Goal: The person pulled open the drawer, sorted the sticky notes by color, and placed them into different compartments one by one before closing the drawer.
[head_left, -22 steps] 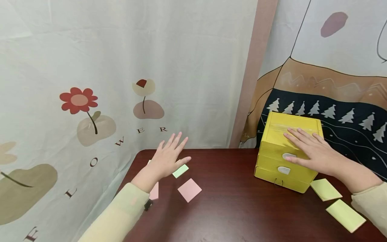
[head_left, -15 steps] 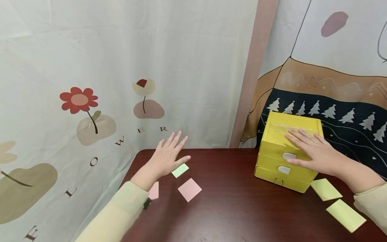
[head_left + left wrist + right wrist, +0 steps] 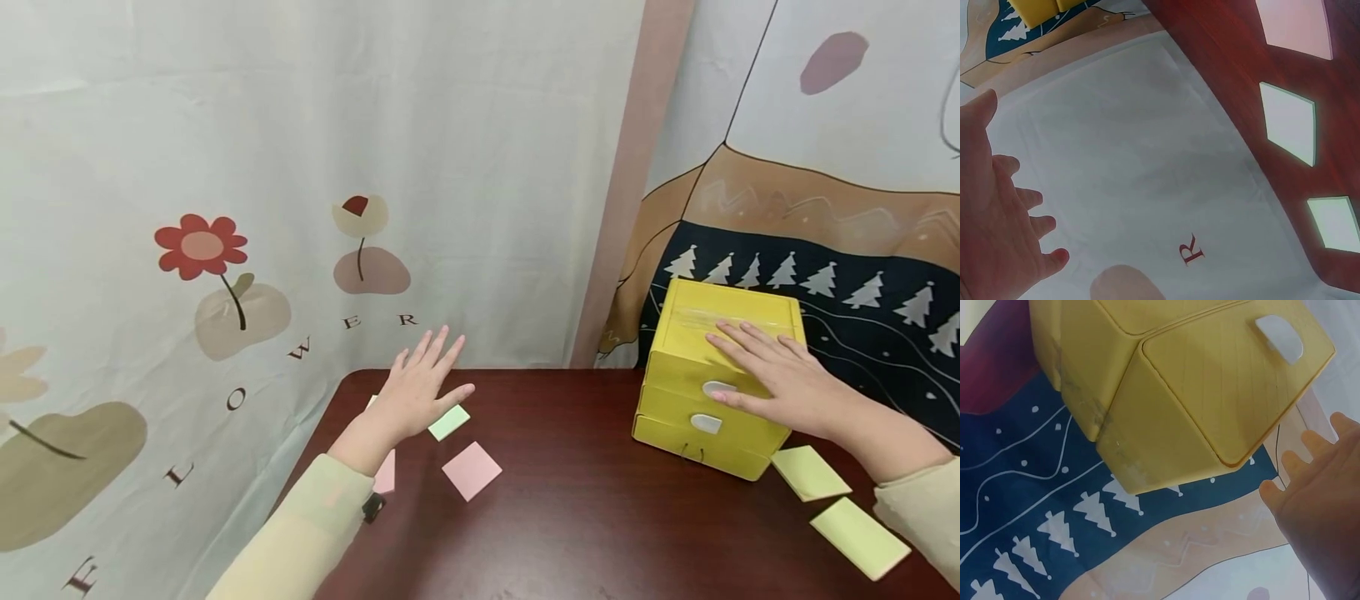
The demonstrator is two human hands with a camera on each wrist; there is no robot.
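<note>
My left hand [image 3: 408,396] is held over the left part of the table, fingers spread and holding nothing. Near it lie a green sticky-note pad [image 3: 450,423] and two pink pads, one [image 3: 471,472] fully visible and the other [image 3: 385,473] partly behind the wrist. In the left wrist view, that hand [image 3: 997,219] stands apart from the pads. On the right, my right hand [image 3: 795,383] is spread in front of a yellow drawer box [image 3: 675,375] with white half-round handles [image 3: 705,423]. A gap separates this hand [image 3: 1322,500] from the box in the right wrist view.
Two yellow-green sticky-note pads [image 3: 810,472] lie beside the box, below the right forearm. The dark red-brown table [image 3: 570,500] ends against a printed curtain [image 3: 487,208]. A small black object [image 3: 373,507] shows at the left sleeve.
Hardly anything differs. The whole head view has shifted slightly, and both hands keep their spread pose over the same spots.
</note>
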